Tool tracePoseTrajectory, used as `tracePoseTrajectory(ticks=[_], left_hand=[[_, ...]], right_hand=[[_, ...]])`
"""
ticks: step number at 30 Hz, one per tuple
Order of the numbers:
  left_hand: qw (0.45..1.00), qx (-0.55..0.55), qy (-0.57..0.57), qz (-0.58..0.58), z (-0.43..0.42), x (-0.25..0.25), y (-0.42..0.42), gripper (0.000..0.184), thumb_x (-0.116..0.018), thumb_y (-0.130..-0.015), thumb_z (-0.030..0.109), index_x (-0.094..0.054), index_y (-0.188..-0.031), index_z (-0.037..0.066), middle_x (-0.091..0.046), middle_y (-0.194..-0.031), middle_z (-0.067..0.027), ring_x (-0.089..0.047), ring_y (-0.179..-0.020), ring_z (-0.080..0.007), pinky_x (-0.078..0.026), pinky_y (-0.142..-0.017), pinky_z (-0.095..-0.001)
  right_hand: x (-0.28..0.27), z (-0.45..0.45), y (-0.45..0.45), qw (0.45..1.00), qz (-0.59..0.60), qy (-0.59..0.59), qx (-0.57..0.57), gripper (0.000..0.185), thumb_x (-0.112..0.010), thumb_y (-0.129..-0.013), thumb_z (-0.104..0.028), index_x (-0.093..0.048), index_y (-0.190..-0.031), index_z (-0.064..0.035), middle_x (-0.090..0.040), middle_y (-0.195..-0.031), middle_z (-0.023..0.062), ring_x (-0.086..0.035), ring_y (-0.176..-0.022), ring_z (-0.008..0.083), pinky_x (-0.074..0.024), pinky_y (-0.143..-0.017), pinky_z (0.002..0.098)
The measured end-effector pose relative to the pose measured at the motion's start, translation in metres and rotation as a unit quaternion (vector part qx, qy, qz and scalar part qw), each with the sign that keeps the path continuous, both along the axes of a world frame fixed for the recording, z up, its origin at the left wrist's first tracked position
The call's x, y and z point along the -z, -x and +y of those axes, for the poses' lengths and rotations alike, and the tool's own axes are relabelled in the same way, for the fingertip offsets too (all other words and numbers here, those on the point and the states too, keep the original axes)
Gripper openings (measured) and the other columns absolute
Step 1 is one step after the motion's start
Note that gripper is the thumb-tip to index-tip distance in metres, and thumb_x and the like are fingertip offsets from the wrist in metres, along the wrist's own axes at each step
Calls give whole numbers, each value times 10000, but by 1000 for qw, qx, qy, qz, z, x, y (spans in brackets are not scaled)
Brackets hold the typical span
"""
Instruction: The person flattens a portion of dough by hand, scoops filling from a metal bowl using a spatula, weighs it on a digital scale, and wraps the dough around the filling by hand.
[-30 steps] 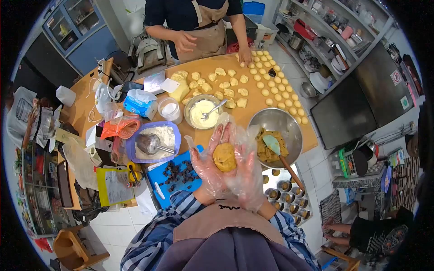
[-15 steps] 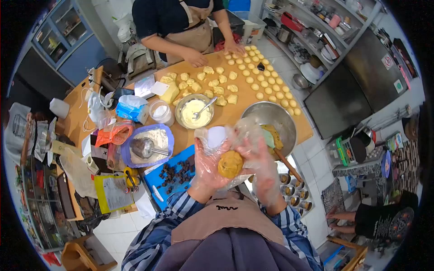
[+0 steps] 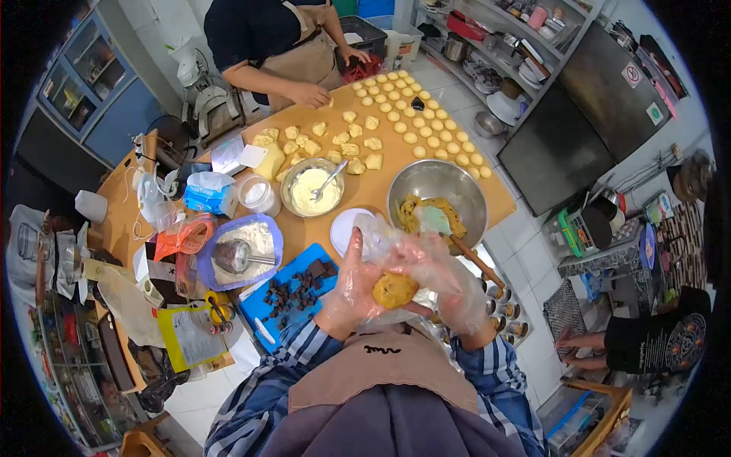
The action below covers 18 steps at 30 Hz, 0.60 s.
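Observation:
A yellow-brown ball of dough sits between my two gloved hands, close in front of my apron. My left hand, in clear plastic, cups the ball from the left. From the other side, my right hand curls its fingers against the ball's top and right. Beyond my hands stands a steel bowl with more of this dough and a spatula with a pale green blade and wooden handle. Dark chocolate chunks lie on a blue cutting board left of my left hand.
A purple tub of flour holds a metal scoop. Behind it stand a jar and a bowl of cream-coloured filling with a spoon. Dough pieces and round balls cover the far table, where another person's hand works. Filled tins stand right.
The ball has been turned between my hands, and my right fingers have come over it. The view has shifted slightly. Across the table, the other person's hand now lifts a small dough piece.

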<state>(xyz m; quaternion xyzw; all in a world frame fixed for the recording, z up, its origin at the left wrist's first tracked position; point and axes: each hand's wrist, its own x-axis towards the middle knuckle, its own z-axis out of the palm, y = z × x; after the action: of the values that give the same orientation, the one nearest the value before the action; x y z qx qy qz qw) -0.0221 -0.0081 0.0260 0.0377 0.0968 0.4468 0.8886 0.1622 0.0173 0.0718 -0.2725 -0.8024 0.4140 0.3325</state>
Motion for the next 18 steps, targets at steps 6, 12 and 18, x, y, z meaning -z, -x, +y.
tracePoseTrajectory(ticks=[6,12,18], left_hand=[[993,105,-28,-37,-1,15,-6,1081,-231,-734,874,-227,-1473,86,-184,-1520,-160,-220,-1357,-465,-320,-890,-753],[991,101,-35,-86,-4,24,-7,1021,-219,-746,867,-207,-1489,167,-143,-1541,-135,-202,-1375,-439,-305,-900,-753],[970,-172,-66,160,0,25,-13,981,-169,-769,847,-176,-1497,189,-128,-1553,-102,-154,-1412,-371,-174,-1042,-674]], right_hand=[[-2,3,3,985,78,153,-27,576,-322,-947,-478,-554,-1280,-69,-629,-1175,127,-587,-1094,297,-192,-1126,496],[-1,11,2,973,68,212,54,952,-244,-807,-746,-351,-1379,7,-582,-1228,150,-470,-1210,278,-207,-1114,456],[20,-14,12,977,67,159,127,1124,-134,-764,-851,-70,-1472,19,-296,-1484,165,-184,-1411,267,-105,-1145,421]])
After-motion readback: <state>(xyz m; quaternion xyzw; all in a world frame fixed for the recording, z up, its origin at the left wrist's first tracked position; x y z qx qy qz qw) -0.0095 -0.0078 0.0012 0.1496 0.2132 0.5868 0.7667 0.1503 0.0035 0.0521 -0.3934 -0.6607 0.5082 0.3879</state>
